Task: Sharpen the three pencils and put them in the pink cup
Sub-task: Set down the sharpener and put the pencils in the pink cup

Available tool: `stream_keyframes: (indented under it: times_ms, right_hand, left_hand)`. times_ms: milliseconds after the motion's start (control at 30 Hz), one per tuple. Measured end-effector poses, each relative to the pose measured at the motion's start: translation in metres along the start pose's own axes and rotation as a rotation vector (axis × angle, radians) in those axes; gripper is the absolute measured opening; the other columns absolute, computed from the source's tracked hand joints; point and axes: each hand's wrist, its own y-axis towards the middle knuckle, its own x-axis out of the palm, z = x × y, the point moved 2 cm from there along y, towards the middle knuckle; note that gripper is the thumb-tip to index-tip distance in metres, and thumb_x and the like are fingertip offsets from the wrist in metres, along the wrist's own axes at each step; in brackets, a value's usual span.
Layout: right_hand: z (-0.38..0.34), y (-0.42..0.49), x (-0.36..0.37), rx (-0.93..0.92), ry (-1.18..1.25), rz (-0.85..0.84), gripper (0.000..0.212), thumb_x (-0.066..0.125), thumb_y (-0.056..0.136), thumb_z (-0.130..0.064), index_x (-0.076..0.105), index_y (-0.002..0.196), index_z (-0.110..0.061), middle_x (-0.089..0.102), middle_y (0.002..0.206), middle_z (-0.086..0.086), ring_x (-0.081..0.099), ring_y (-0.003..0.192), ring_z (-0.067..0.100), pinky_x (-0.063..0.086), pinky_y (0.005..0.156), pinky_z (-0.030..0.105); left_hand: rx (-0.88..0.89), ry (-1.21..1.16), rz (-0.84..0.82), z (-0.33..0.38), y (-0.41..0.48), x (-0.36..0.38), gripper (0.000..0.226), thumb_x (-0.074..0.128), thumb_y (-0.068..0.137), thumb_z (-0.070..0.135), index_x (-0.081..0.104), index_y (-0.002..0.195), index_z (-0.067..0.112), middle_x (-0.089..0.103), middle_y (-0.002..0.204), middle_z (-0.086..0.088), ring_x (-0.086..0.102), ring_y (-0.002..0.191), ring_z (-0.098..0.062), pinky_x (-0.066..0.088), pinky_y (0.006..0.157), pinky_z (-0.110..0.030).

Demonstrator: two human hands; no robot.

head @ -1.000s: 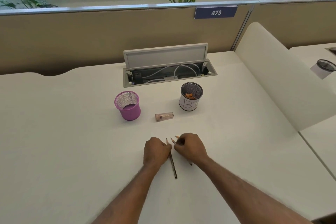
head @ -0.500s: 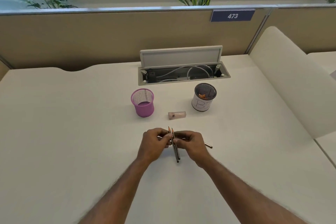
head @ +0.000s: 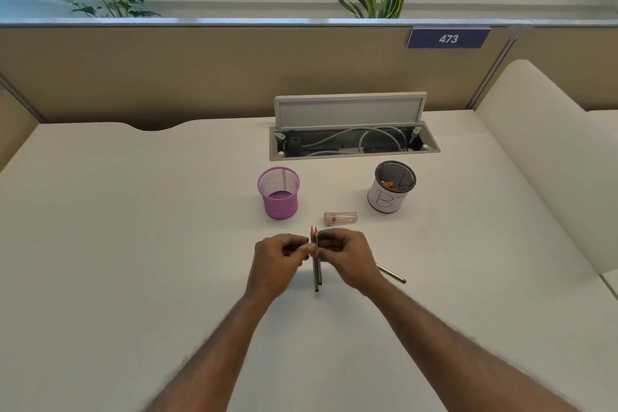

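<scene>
Two dark pencils (head: 317,273) stand side by side, tips pointing away from me, pinched between my left hand (head: 280,261) and my right hand (head: 344,257). A third pencil (head: 392,274) lies on the white desk just right of my right hand, partly hidden by it. The pink mesh cup (head: 279,192) stands upright and looks empty, beyond my left hand. A small pinkish sharpener (head: 340,218) lies on its side between the cup and my hands.
A white-wrapped mesh cup (head: 391,186) holding shavings stands right of the sharpener. An open cable tray (head: 354,144) with its lid up sits behind both cups. A beige partition closes the back, and a curved white divider (head: 541,157) rises at the right.
My hands have gathered two pencils off the desk and lifted them together, tips forward. The third pencil now lies uncovered at the right. The camera has turned left.
</scene>
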Motion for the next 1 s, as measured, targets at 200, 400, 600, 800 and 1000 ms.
stream_keyframes:
  times_ms: [200,400,600,800,1000]
  right_hand:
    - [-0.056,0.062,0.009,-0.098,0.044,0.071,0.025,0.075,0.077,0.004,0.073,0.098,-0.010,0.075,0.089,0.012,0.072,0.082,0.024,0.059,0.078,0.036]
    - [-0.109,0.129,0.031,-0.199,-0.028,0.085,0.024,0.073,0.080,0.003,0.070,0.103,-0.004,0.074,0.090,0.012,0.072,0.083,0.024,0.060,0.080,0.037]
    - [-0.086,0.156,0.056,-0.106,-0.241,0.065,0.026,0.074,0.080,0.000,0.070,0.105,-0.002,0.074,0.093,0.011,0.071,0.085,0.023,0.059,0.085,0.040]
    - [-0.057,0.164,0.072,-0.066,-0.513,0.011,0.024,0.074,0.083,-0.011,0.071,0.107,-0.009,0.073,0.102,0.007,0.067,0.089,0.018,0.055,0.082,0.028]
    - [-0.051,0.168,0.083,-0.052,-0.709,0.011,0.016,0.071,0.083,-0.012,0.072,0.099,-0.010,0.071,0.095,0.007,0.064,0.081,0.018,0.056,0.076,0.030]
  left_hand:
    - [0.129,0.167,0.379,-0.006,0.038,-0.051,0.024,0.072,0.085,0.038,0.072,0.093,0.015,0.070,0.078,0.005,0.064,0.068,-0.008,0.056,0.064,-0.038]
    - [0.011,0.282,0.248,-0.016,0.079,-0.055,0.098,0.088,0.060,0.047,0.042,0.138,0.007,0.050,0.131,-0.006,0.052,0.115,-0.019,0.046,0.090,-0.029]
    - [-0.119,0.216,0.145,-0.016,0.100,-0.039,0.118,0.088,0.050,0.058,0.033,0.145,0.014,0.044,0.145,-0.005,0.043,0.132,-0.022,0.042,0.100,-0.027]
    - [-0.063,0.239,0.243,-0.012,0.106,-0.027,0.071,0.084,0.071,0.041,0.053,0.131,0.017,0.065,0.124,-0.004,0.062,0.112,-0.023,0.054,0.095,-0.037]
    - [-0.059,0.250,0.293,-0.021,0.105,-0.027,0.051,0.081,0.076,0.034,0.061,0.120,0.018,0.070,0.112,-0.002,0.066,0.099,-0.022,0.057,0.086,-0.035]
